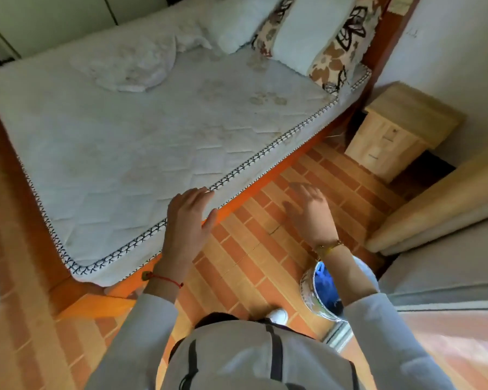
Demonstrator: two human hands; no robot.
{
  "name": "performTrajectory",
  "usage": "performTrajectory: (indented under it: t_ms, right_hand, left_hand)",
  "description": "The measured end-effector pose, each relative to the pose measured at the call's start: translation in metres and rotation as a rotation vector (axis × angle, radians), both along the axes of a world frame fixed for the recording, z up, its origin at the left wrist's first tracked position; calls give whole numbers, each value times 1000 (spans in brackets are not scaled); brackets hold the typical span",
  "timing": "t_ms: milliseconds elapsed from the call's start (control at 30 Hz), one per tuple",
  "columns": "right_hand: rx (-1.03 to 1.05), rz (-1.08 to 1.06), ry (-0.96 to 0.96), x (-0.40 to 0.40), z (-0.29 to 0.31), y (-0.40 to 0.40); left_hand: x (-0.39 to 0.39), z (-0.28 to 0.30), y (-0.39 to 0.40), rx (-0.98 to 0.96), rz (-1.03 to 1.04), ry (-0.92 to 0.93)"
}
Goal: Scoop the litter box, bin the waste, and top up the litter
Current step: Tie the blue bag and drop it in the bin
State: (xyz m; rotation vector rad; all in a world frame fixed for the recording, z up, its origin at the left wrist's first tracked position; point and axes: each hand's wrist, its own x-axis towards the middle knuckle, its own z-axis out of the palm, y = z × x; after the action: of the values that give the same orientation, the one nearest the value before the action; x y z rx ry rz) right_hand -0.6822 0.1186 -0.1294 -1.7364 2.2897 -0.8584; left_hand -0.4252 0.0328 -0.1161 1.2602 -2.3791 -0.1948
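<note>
In a bedroom, beside a bare mattress point(141, 142), I look down on my two hands held out over a brick-patterned floor point(245, 249). My left hand point(188, 220), at about eleven o'clock from my chest, hangs over the mattress corner, fingers straight and close together, holding nothing. My right hand point(310, 212), at about one o'clock, is blurred; its fingers look loosely spread and it holds nothing. Below that wrist, at about two o'clock, stands a small round bin point(313, 291) with a blue bag inside, partly hidden by my sleeve. A wooden nightstand point(392, 136) sits farther off in the same direction, and patterned pillows point(330, 49) lie at twelve o'clock. I see no litter box, scoop or litter bag anywhere. I judge the work not begun: scooping, binning and topping up all remain, as far as this view shows.
</note>
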Motion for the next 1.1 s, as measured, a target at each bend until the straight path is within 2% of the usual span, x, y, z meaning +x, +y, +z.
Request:
performTrajectory:
  t_ms: [267, 667, 933, 1100]
  right_hand:
    - [-13, 316, 6, 116, 3, -36]
    - [-10, 734, -78, 355, 2, -34]
    - [26, 990, -102, 479, 0, -33]
    - [26, 1127, -100, 552, 3, -55]
  left_hand:
    - [136, -3, 46, 61, 336, 31]
    - [352, 2, 162, 55, 727, 26]
    - [437, 2, 224, 76, 1022, 34]
    - [488, 3, 226, 92, 1150, 39]
